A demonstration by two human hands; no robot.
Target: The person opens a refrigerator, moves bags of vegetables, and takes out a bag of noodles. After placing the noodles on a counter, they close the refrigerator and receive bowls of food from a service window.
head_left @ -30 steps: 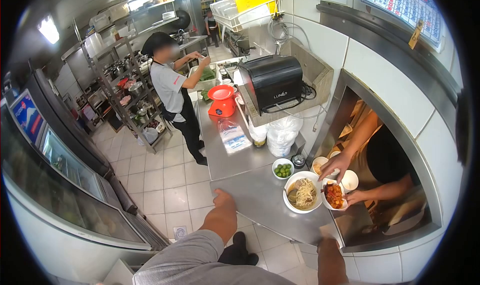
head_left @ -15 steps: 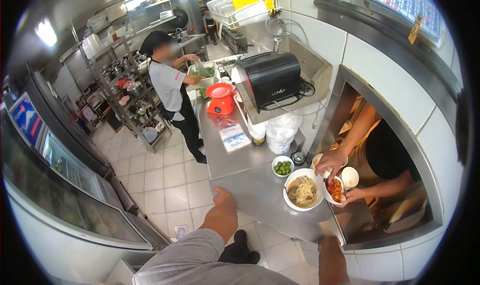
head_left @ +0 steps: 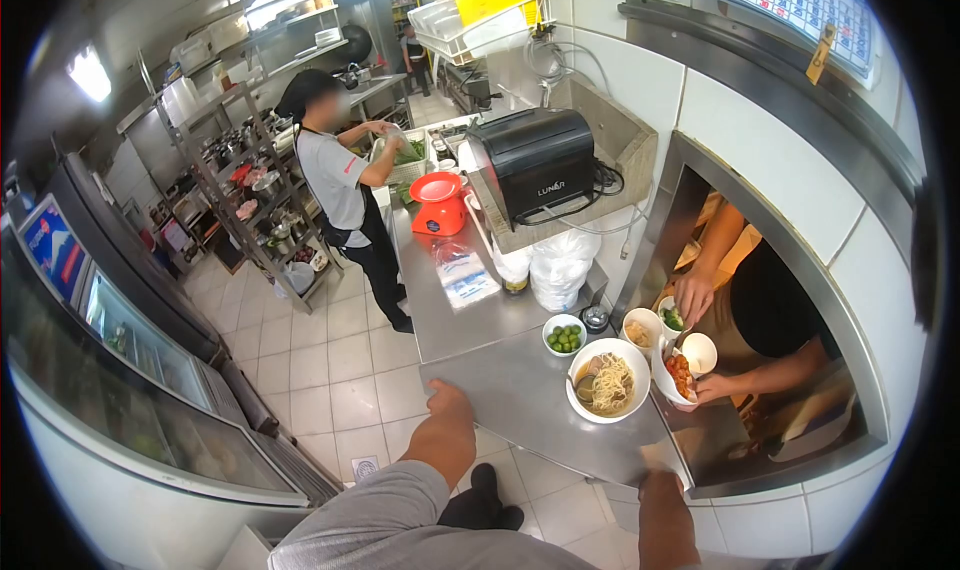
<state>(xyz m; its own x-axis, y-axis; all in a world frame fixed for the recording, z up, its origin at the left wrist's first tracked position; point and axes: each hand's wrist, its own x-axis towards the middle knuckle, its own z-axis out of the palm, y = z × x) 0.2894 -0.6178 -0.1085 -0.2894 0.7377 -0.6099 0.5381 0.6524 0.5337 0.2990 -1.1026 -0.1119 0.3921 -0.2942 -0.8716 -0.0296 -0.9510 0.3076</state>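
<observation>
My left hand [head_left: 449, 398] rests at the left edge of the steel counter [head_left: 500, 382], its fingers curled against that edge. At the counter's front right corner is my right hand [head_left: 660, 470]; its fingers are smeared and hard to make out. Between and beyond my hands stands a white bowl [head_left: 622, 410] of noodles in broth [head_left: 607, 382], touched by neither hand. Behind it are a small bowl of green limes [head_left: 565, 338] and a silver service bell [head_left: 595, 318].
Through the wall opening, another person's hands [head_left: 712, 388] are at a white dish of red food [head_left: 680, 378] and small cups [head_left: 672, 317]. A red scale [head_left: 438, 205], plastic bags [head_left: 465, 275] and a black appliance [head_left: 540, 165] lie farther back. A co-worker [head_left: 335, 165] handles greens.
The other person's upper hand has moved from the red food dish back to a small cup of greens. The dish has shifted slightly. My hands stay in place.
</observation>
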